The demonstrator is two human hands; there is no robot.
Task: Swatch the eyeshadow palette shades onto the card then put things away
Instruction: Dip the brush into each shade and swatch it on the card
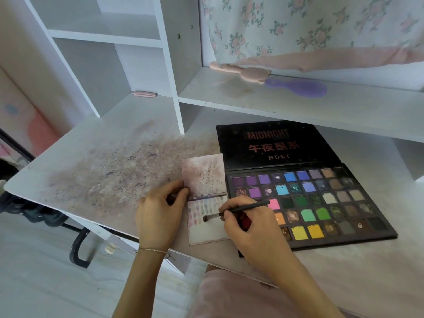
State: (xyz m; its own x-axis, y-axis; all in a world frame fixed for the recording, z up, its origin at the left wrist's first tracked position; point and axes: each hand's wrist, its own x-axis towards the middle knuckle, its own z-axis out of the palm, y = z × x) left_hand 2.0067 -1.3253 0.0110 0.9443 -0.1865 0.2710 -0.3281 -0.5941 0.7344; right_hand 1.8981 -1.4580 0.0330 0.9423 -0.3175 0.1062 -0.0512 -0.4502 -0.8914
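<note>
Right hand [252, 228] pinching thin black brush [238, 210], bristles touching folded white swatch card [206, 232] near desk's [103, 145] front edge. Left hand [158, 214] grasping card's left edge at fold. Just right: open black eyeshadow palette [321, 203], lid flat behind, many colourful pans.

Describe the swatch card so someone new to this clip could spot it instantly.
Start at the big black eyeshadow palette lying open on the white desk. Just left of it lies a small folded card, held by the left hand. Unlike the stained desktop, its lower half carries neat rows of short colour strokes, with the brush tip resting on it.
</note>
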